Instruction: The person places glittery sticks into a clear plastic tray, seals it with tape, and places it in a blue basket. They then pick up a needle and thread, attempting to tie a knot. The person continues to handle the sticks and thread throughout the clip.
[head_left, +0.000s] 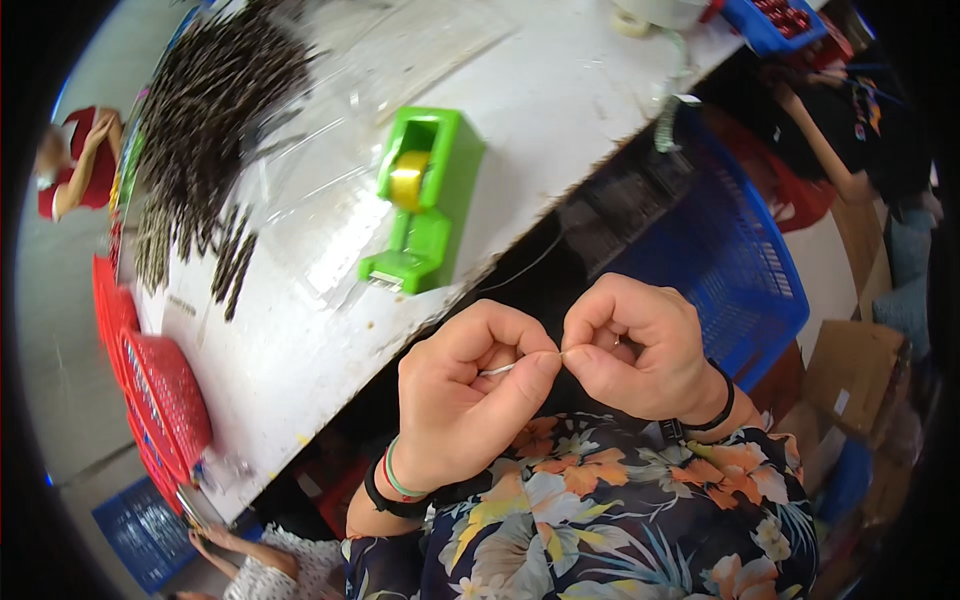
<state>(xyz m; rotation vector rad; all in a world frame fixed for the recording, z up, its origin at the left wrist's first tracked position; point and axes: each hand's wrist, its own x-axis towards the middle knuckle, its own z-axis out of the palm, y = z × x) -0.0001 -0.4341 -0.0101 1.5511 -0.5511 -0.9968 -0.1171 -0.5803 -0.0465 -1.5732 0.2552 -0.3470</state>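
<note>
My left hand [470, 385] and my right hand [637, 345] meet fingertip to fingertip above my lap, just off the table's edge. Both are pinched closed. A thin white strand [497, 370] shows inside the curled fingers of my left hand. What the right fingers pinch is too small to make out. Nearest to the hands on the table stands a green tape dispenser [462, 190] with a roll of yellow tape [407, 180] in it.
A heap of dark twisted sticks [215, 110] lies on clear plastic sheets [320, 225] on the white table [560, 110]. Red baskets [165, 400] stand at the left edge. A blue crate [740, 270] is below at right, near a cardboard box [850, 370]. Other people sit around.
</note>
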